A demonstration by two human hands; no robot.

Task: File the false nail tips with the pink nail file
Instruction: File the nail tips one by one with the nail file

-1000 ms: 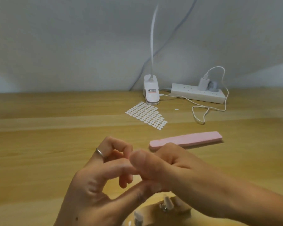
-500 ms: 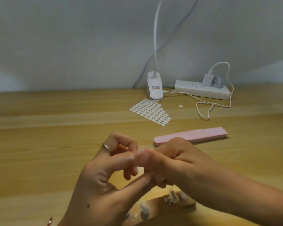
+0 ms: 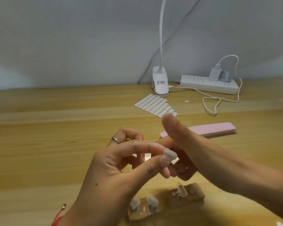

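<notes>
My left hand [image 3: 121,168] pinches a pale false nail tip [image 3: 170,154] between thumb and forefinger, above the desk. My right hand [image 3: 191,152] is right behind it, with its thumb raised and its fingers curled under the tip. A small white bit shows against those fingers; whether they hold it I cannot tell. The pink nail file [image 3: 217,128] lies flat on the wooden desk [image 3: 47,144] beyond my right hand, untouched. Several more nail tips [image 3: 181,191] stand on a tan holder strip [image 3: 198,193] at the near edge.
A sheet of small white adhesive tabs [image 3: 153,105] lies past the hands. Behind it stand a white clip lamp [image 3: 160,84] and a white power strip [image 3: 207,84] with a charger and a looped cable [image 3: 219,101]. A grey wall closes the back.
My right thumb has lifted off the nail tip, which it pressed before, and now points up. The tip shows between my left thumb and forefinger. The file has not moved.
</notes>
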